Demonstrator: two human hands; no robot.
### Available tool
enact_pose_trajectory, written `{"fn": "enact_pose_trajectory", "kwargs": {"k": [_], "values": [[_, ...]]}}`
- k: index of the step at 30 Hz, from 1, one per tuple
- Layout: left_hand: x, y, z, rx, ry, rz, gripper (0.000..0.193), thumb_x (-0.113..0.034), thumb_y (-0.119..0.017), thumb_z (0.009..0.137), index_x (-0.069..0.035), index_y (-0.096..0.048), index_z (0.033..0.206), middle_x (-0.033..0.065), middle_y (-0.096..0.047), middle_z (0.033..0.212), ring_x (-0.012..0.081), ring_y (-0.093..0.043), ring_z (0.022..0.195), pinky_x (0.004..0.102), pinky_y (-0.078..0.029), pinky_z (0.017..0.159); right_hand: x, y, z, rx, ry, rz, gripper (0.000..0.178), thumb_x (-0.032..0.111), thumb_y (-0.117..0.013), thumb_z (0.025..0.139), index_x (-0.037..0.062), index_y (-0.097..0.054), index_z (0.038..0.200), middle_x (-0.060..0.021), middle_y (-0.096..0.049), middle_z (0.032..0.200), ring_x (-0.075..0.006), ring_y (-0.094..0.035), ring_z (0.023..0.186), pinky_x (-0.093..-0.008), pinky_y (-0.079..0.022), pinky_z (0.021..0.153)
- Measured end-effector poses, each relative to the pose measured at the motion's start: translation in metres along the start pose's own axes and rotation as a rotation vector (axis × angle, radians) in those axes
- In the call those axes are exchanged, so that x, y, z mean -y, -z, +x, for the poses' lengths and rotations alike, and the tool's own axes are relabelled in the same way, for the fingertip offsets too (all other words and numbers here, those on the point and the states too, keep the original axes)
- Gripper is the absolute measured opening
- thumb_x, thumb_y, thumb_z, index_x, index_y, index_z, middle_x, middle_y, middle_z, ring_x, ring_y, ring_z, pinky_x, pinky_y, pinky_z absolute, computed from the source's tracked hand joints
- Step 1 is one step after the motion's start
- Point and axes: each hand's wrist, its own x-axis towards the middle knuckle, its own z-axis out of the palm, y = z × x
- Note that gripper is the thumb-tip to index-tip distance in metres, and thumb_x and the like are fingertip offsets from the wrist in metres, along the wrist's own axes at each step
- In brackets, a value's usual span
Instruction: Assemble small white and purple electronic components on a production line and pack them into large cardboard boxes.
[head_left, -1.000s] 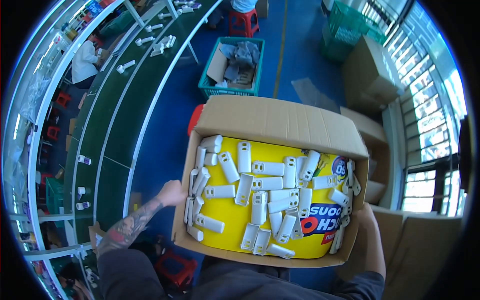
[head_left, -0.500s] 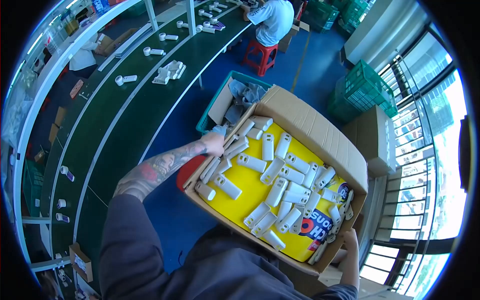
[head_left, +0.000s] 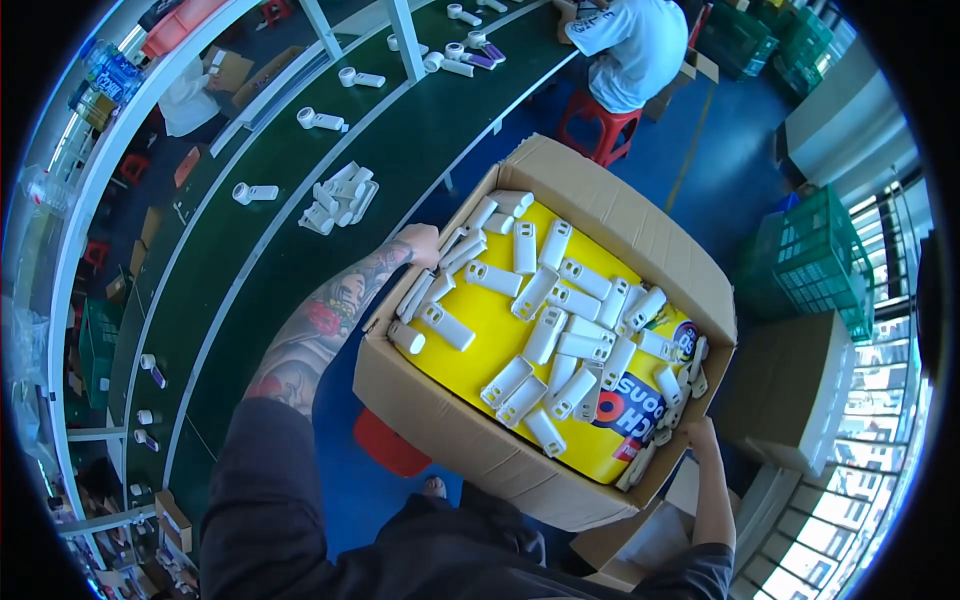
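Both hands [head_left: 418, 243] [head_left: 700, 435] grip a box [head_left: 480, 447] of casings [head_left: 545, 335]

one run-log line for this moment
open cardboard carton: held | left hand: left rim | right hand: right side | contents: white plastic casings on yellow printed sheet

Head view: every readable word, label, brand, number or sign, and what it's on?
I don't copy wording; placement only.
Yellow sheet in the cardboard box: large white lettering on a blue patch, partly covered by white parts.
Same sheet: pale characters on a round purple badge.
Co-worker's sleeve: dark print, too small to read.
Blue package, upper left: white print, too small to read.
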Motion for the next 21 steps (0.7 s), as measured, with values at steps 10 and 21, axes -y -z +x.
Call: {"fn": "enact_pose_trajectory", "kwargs": {"k": [10, 21], "values": [[0.062, -0.033, 0.077, -0.156, 0.165, -0.04, 0.022, -0.013, -0.069, 0.081, 0.003, -0.073, 0.096, 0.0189, -0.074, 0.096, 0.0367, -0.071, 0.088, 0.0423, -0.058, 0.08, 0.051, -0.083, 0.074, 0.042, 0.089, 0.052, 0.027, -0.003, -0.063, 0.074, -0.01, -0.066, 0.1, -0.0178, -0.065, 0.08, -0.0235, -0.059, 0.062, -0.032, -0.047, 0.049], [-0.016, -0.174, -0.168, -0.346, 0.737, -0.734, 0.072, -0.042, -0.064, 0.094, -0.005, -0.036, 0.149, 0.0247, -0.033, 0.153, 0.0406, -0.042, 0.133, 0.0445, -0.041, 0.109, 0.071, -0.087, 0.07, 0.04, 0.025, -0.181, 0.034, 0.003, -0.063, 0.079, -0.0096, -0.063, 0.11, -0.0195, -0.067, 0.087, -0.0258, -0.062, 0.068, -0.0336, -0.051, 0.057]]}}
